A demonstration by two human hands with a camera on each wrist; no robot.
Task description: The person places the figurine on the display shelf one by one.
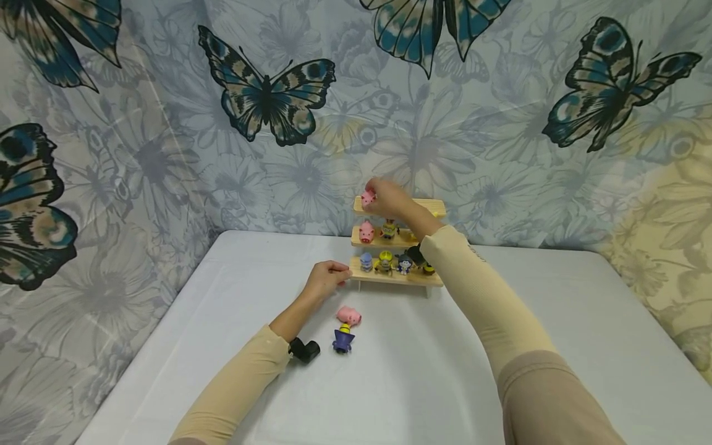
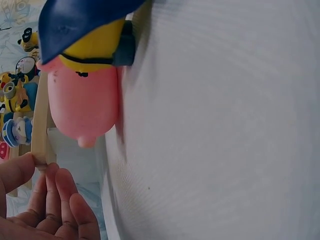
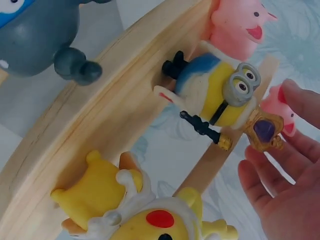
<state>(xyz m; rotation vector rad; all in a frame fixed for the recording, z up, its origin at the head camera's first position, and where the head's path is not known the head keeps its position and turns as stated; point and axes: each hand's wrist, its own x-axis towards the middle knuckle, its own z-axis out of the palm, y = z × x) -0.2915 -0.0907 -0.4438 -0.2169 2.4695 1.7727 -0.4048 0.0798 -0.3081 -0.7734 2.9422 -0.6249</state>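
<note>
At the left end of the top board of a three-tier wooden display shelf [image 1: 400, 279], my right hand [image 1: 392, 199] holds a small pink pig figurine [image 1: 368, 198] between thumb and fingers. The right wrist view shows that pig's face [image 3: 287, 122] partly behind a minion figurine [image 3: 225, 97] on the middle board. With thumb and fingertip, my left hand [image 1: 324, 281] pinches the left corner of the bottom board [image 2: 41, 145]. Another pink pig [image 1: 366, 232] stands on the middle board, just below my right hand.
On the white table [image 1: 233, 266], a pink pig [image 1: 348, 315] lies in front of the shelf, beside a minion figurine in a dark blue cape [image 1: 343, 341]. Several figurines, including a yellow one [image 1: 385, 262], line the bottom board. Butterfly-patterned cloth [image 1: 311, 185] hangs behind the table.
</note>
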